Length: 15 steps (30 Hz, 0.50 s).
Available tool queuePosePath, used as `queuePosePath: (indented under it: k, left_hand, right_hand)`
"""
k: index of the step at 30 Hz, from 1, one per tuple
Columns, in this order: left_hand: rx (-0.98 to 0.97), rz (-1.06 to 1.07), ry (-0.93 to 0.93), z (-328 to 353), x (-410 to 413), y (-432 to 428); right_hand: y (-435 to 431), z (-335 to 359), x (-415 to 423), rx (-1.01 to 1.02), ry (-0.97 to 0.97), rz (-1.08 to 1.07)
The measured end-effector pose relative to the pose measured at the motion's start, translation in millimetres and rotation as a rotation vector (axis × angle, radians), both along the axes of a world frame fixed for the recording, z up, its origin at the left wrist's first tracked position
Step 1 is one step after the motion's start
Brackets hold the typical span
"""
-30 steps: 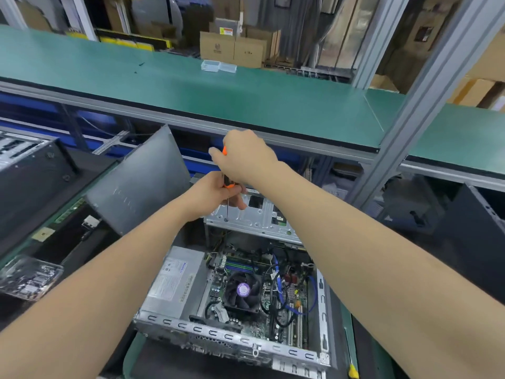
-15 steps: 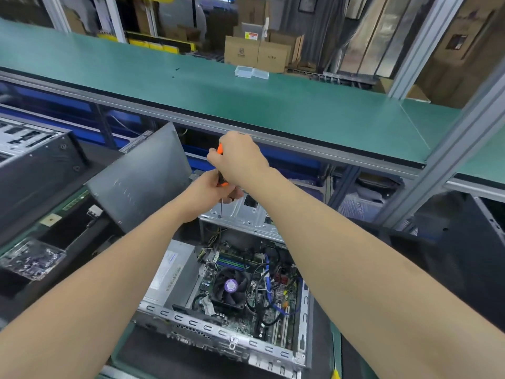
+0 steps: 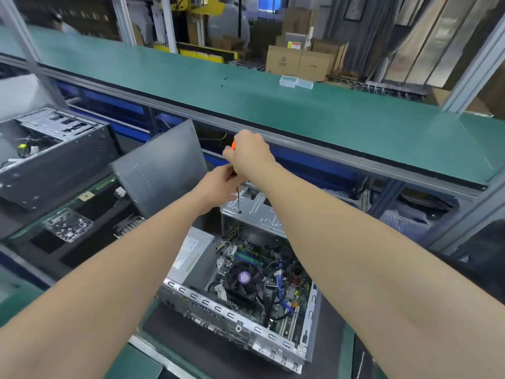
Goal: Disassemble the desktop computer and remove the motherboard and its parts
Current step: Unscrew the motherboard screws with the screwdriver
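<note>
Little has moved: the right hand (image 3: pixel 250 154) still grips the screwdriver (image 3: pixel 238 196) handle, the left hand (image 3: pixel 218 184) pinches its shaft, and the tip is on the drive cage (image 3: pixel 257 212). The side panel (image 3: pixel 161 170) is off. The motherboard (image 3: pixel 297 294) remains inside the case (image 3: pixel 232 307), with its fan (image 3: pixel 244 277) and cables (image 3: pixel 280 272) attached.

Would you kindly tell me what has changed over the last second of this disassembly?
Nothing was picked up or let go; only the head camera turned slightly left. The right hand still holds the orange screwdriver by its handle, the left hand still holds its shaft, and the tip stays on the silver drive cage.
</note>
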<state>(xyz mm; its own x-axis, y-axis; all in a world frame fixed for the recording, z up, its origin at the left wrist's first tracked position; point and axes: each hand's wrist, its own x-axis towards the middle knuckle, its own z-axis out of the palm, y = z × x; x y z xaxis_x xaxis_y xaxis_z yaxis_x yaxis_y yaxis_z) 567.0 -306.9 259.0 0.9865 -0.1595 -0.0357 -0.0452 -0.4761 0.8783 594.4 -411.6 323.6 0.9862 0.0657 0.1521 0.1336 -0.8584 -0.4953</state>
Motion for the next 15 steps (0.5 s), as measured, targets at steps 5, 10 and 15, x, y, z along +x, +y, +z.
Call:
queuePosePath:
  k: [5, 10, 15]
  left_hand:
    - [0.086, -0.123, -0.058, 0, 7, 4]
    - [-0.064, -0.259, -0.105, 0, 17, 11]
    - [-0.128, -0.346, -0.128, -9, 33, 24]
  right_hand:
    - [-9, 0, -3, 0.043, 0.022, -0.047]
    - [-7, 3, -1, 0.001, 0.015, -0.076]
    - [-1, 8, 0, -0.055, 0.039, -0.110]
